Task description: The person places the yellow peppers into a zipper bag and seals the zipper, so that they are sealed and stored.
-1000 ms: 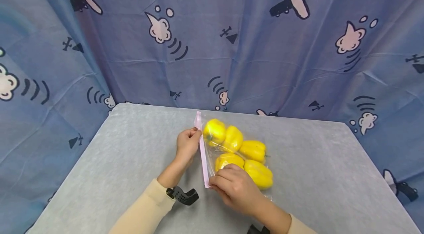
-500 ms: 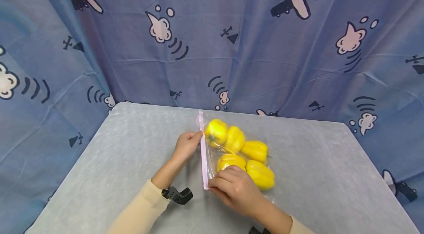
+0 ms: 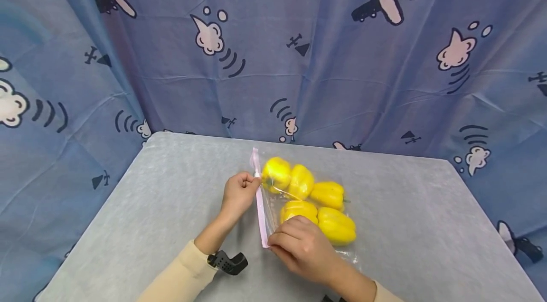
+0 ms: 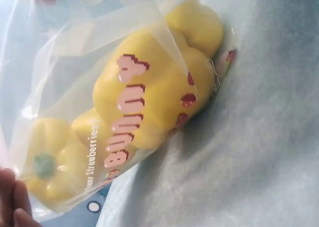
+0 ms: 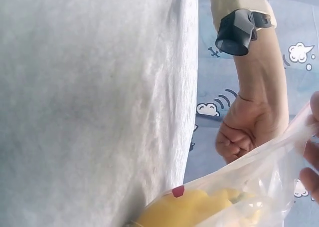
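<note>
A clear plastic zip bag (image 3: pixel 273 207) with a pink zip strip (image 3: pixel 260 216) holds several yellow bell peppers (image 3: pixel 335 226). It lies on its side, mouth to the left. My left hand (image 3: pixel 239 195) pinches the strip between thumb and fingers, above its middle. At the strip's near end, my right hand (image 3: pixel 303 247) pinches the corner and covers part of one pepper. Printed lettering (image 4: pixel 124 112) runs along the bag in the left wrist view, where a few left fingertips (image 4: pixel 7 187) show. The right wrist view has the right fingers (image 5: pixel 311 157) at the bag's edge.
A grey cloth-covered table (image 3: pixel 406 226) lies under the bag. Behind and at the sides hangs a blue curtain (image 3: pixel 256 55) with planes and clouds. A black camera mount (image 3: pixel 228 263) sits on the left wrist.
My left hand has moved slightly toward me along the pink strip, its fingers more curled than half a second ago. The strip's far end has shifted a little. The right hand keeps its place.
</note>
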Motion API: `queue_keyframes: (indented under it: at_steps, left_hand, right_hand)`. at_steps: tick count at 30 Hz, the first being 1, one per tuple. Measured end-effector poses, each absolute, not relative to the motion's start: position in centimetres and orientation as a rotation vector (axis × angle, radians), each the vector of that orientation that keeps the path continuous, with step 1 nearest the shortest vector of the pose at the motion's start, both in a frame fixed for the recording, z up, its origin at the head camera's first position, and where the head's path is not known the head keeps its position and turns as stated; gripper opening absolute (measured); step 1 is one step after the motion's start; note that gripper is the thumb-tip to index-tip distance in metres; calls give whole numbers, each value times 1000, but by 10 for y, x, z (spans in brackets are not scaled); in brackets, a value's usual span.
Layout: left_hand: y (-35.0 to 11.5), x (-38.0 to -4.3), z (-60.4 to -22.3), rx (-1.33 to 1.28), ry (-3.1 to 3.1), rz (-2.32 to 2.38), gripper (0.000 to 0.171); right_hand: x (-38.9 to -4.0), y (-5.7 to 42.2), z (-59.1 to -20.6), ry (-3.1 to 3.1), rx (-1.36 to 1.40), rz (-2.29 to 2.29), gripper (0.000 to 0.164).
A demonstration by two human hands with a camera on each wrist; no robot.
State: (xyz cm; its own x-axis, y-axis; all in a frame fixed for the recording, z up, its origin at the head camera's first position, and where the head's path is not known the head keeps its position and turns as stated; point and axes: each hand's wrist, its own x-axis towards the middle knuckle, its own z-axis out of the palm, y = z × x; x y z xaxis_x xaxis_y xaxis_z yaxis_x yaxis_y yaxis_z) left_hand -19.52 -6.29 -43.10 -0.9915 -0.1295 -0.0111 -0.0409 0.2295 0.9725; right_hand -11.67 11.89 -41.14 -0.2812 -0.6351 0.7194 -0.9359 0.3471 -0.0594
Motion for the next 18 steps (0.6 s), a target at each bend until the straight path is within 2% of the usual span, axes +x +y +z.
queue_keyframes:
  at_steps: [14, 18]
  left_hand:
    - [-56, -186, -425, 111, -2271, -1979, 15]
    - [-56, -184, -425, 76, -2273, -2011, 18]
  right_hand:
    - [-112, 122, -407, -1992, 1379, 758, 9]
    - [-112, 123, -405, -1947, 1391, 806, 9]
